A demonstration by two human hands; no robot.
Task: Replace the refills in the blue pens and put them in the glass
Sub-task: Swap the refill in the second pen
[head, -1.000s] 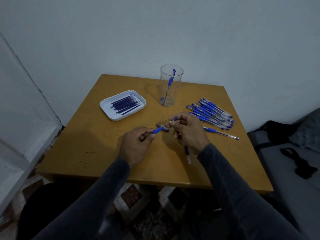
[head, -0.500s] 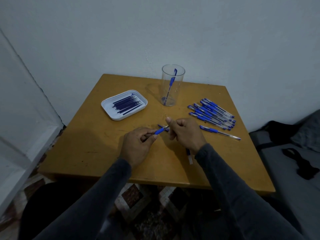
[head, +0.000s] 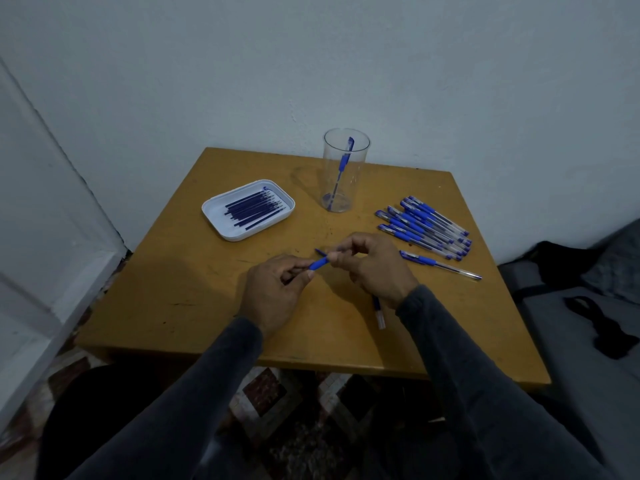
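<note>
Left hand (head: 273, 289) pinching blue pen (head: 318, 263), right hand (head: 375, 268) pinching its far tip, perhaps the nib, glass (head: 343, 171) far behind, pen pile (head: 424, 226) at right

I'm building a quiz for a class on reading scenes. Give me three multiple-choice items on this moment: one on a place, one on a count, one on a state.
1. Where does the white tray of refills lie relative to the glass?
A. On its left
B. On its right
C. Behind it

2. How many pens stand in the glass?
A. None
B. One
C. Three

3. What are the hands doing?
A. Both rest flat on the table
B. Both hold one pen between them
C. One reaches into the glass

Answers:
1. A: the tray sits on the table left of the glass, while the pile of pens lies on its right.
2. B: a single blue pen leans inside.
3. B: the left hand pinches the pen in hand at its blue grip and the right hand pinches its front end.
</note>
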